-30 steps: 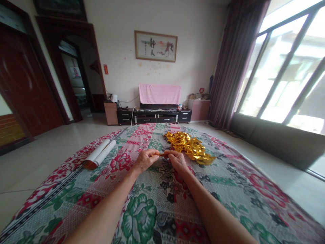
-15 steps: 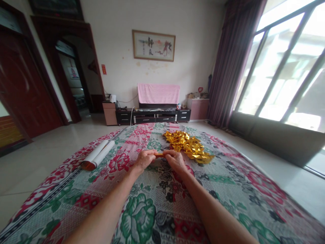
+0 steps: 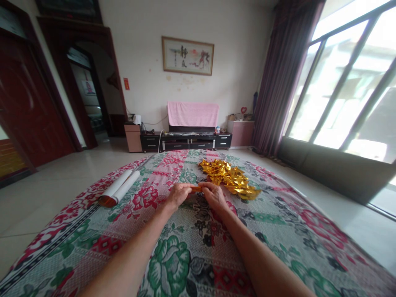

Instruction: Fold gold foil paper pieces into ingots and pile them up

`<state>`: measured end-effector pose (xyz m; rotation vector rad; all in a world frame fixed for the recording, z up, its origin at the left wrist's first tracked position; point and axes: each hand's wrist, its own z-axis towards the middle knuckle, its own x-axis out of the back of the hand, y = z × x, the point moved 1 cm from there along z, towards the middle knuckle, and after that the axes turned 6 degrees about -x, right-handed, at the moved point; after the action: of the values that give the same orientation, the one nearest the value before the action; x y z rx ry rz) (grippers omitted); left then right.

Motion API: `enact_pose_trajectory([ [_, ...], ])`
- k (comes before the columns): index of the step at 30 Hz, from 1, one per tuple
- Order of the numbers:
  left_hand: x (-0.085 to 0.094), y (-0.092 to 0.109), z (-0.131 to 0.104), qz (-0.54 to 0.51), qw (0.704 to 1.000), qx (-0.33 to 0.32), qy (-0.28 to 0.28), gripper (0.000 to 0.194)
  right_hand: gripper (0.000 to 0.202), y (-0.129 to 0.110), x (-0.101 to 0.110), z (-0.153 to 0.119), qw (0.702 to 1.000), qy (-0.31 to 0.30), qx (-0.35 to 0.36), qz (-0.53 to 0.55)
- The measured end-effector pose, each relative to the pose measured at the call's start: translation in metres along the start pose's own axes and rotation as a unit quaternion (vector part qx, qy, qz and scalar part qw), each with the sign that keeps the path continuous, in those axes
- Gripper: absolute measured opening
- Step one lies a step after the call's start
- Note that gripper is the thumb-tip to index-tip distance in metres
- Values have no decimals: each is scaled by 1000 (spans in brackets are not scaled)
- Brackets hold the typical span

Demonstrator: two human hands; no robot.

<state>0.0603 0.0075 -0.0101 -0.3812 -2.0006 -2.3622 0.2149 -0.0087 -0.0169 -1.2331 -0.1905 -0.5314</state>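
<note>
Foil strip (image 3: 196, 189): showing as a narrow, orange-gold band, looking duller than the heaped foil; running nearly level between both hands, with both ends disappearing under fingers; hiding too much to tell its full shape or folds.
Left hand (image 3: 178, 194): pinching the left end, closing thumb and fingers with only the strip between.
Right hand (image 3: 214, 196): pinching the right end in the same closed way, pointing toward the other hand but not touching it.
Foil pile (image 3: 229, 175): lying just beyond and to the right of the right hand, glinting bright gold, showing many pointed, creased pieces.
Rolls (image 3: 120, 188): lying side by side at the left, showing white outsides and orange-brown at the near ends.
Cloth (image 3: 168, 264): spreading under pile and rolls, showing red, green and grey flowers.
</note>
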Motion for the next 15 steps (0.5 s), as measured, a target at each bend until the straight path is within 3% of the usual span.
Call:
enact_pose_trajectory([
  [4, 2, 1, 0, 6, 1000, -20, -16, 38, 33, -1, 1, 0, 1000, -1, 16, 1],
  [8, 5, 2, 0, 3, 999, 3, -31, 43, 34, -2, 0, -1, 1000, -8, 13, 3],
  [15, 6, -1, 4, -6, 1000, 0, -1, 47, 33, 0, 0, -2, 1000, -18, 20, 7],
])
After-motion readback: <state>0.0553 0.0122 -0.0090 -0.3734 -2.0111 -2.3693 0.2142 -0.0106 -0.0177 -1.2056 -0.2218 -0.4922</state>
